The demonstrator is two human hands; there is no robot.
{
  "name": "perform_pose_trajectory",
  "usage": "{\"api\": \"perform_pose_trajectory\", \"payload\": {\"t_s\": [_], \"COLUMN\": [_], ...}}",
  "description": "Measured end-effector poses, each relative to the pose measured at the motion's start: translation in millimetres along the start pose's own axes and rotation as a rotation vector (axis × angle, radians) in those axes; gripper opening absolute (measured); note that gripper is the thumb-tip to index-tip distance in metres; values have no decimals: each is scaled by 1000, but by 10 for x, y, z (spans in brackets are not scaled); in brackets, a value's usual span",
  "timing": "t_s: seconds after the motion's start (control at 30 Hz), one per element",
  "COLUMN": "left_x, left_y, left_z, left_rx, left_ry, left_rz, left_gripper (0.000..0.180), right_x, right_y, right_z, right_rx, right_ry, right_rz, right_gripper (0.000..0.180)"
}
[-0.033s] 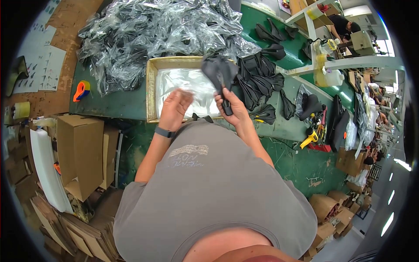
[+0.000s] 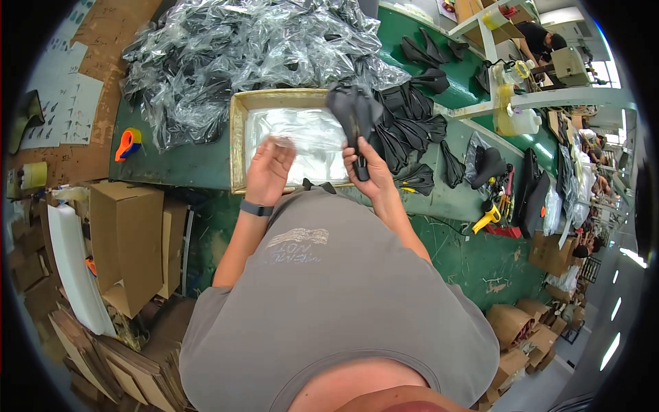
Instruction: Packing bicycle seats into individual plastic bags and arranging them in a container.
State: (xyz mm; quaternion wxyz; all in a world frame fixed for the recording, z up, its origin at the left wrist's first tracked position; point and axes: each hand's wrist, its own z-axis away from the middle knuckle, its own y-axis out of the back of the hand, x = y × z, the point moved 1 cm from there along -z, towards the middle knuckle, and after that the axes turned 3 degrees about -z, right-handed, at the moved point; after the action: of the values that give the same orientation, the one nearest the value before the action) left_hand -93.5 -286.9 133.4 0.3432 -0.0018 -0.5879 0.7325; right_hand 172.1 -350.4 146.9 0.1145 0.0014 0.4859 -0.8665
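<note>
A black bicycle saddle point(image 2: 352, 113) is upright in my right hand point(image 2: 374, 173), whose fingers and thumb are wrapped round its narrow nose. The wide end points away from me and is slightly blurred. My left hand point(image 2: 268, 172) hovers over the near left part of a shallow tan box point(image 2: 238, 137), apart from the saddle. Its fingers are loosely spread and hold nothing visible; their tips are smeared by motion. Clear plastic bags point(image 2: 292, 127) lie flat inside the box. Right of the held saddle, more black saddles point(image 2: 412, 130) lie heaped on the green table point(image 2: 453, 199).
A large heap of plastic-wrapped saddles point(image 2: 254, 48) covers the table's far side. An orange tape dispenser point(image 2: 128, 144) stands at left. A yellow heat gun point(image 2: 487, 217) lies at the right edge. An open cardboard box point(image 2: 123, 240) stands left of me. A metal frame point(image 2: 549, 99) crosses the far right.
My right hand has moved a little to the right with the saddle in it. My left hand has shifted slightly left, away from the saddle.
</note>
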Motion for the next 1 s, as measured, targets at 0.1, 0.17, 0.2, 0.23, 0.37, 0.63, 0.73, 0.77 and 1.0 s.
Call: {"api": "perform_pose_trajectory", "payload": {"t_s": [0.1, 0.17, 0.2, 0.23, 0.37, 0.63, 0.73, 0.77, 1.0], "left_x": [205, 148, 76, 7, -172, -559, -659, -738, -914], "left_y": [-516, -552, -396, -318, -737, -1481, -1249, -1210, -805], "left_z": [17, -33, -115, -179, -543, -508, -618, -679, -1567], "left_rx": [6, 16, 1, -15, 87, -981, -918, -922, 122], "left_ry": [66, 143, 178, 209, -12, -132, 401, 416, 488], "left_rz": [158, 173, -129, -432, -592, -1175, -1064, -1067, -656], "left_gripper": [16, 15, 14, 15, 20, 7, 16, 16, 36], "right_x": [-106, -155, -273, -340, -556, -574, -692, -714, -819], "right_y": [43, -112, 17, -105, -264, 204, 248, 238, -275], "right_z": [125, 311, 356, 484, 807, 542, 392, 356, 49], "right_rx": [-99, -291, -344, -243, -85, 386, 440, 387, -32], "right_ry": [33, 225, 209, 264, 149, 436, 416, 375, 865], "right_rz": [-195, 195, 374, 594, 1315, 875, 678, 598, 1551], "right_gripper": [29, 31, 33, 36, 50, 77, 55, 46, 24]}}
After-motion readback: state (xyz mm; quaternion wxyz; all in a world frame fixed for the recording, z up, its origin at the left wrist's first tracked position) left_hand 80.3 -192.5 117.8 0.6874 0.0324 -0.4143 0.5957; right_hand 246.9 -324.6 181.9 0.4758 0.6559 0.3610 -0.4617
